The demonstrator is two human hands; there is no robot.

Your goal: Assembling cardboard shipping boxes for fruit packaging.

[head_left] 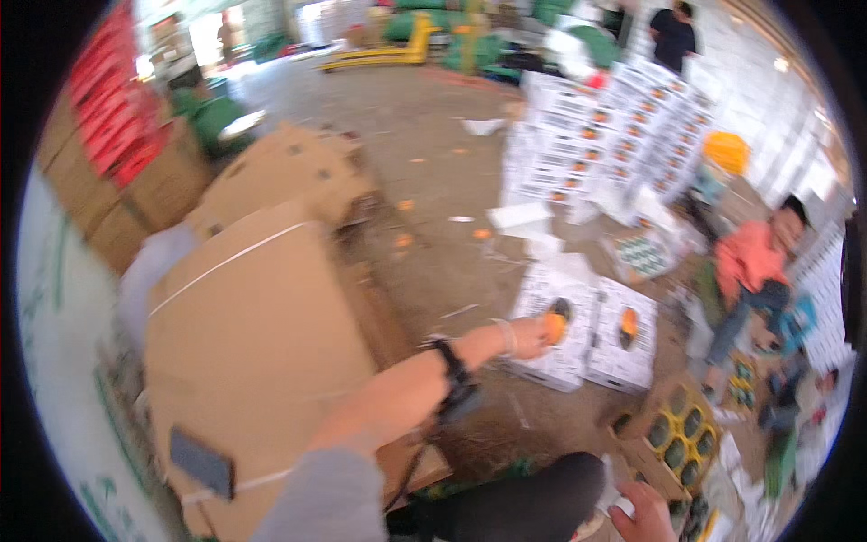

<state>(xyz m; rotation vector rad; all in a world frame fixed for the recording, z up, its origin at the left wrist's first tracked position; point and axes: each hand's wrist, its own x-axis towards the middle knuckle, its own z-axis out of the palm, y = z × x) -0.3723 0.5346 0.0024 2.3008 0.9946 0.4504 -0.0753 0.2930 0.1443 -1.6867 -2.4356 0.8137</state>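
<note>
My left hand [531, 337] reaches across to a white printed carton [542, 369], its fingers closed at a small orange piece [557, 327] over the carton's dark oval. Blur hides the piece's exact shape. A second white carton [643, 348] with an orange-and-dark oval lies just to the right. Low in the picture, beside my dark-clothed knee [551, 492], my right hand [646, 517] is closed with the thumb against a small white item [623, 508]; its kind is unclear. Just beyond that hand sits an open brown box [664, 397] of dark round items ringed in yellow.
Flat brown cardboard [262, 334] is stacked at left, with a dark phone [201, 461] on top. White cartons [605, 135] stand piled at the back. A person in an orange top [751, 257] sits at right. Orange scraps [404, 240] and paper litter the floor.
</note>
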